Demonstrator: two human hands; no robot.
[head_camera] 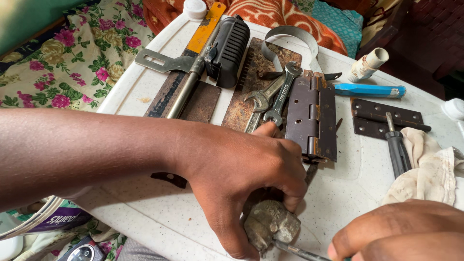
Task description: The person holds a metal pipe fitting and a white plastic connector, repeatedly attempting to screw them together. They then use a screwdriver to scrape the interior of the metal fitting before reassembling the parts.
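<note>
Hands: left [241,174] arched over corroded lump [270,224], right [401,232] low

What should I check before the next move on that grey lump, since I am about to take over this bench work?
1. Grey corroded metal piece steadied on the white table: ok, the left hand grips it from above.
2. Thin metal tool meets the piece: ok, its tip sits at the piece's lower edge.
3. Right hand grip on the tool: cannot tell, the frame cuts the hand off.
4. Left fingers out of the tool's path: not ok, they wrap close beside the tip.
5. Room around the work: not ok, the brown hinge lies right next to the left hand.
6. Rag within reach: ok, beside the right hand.
</note>
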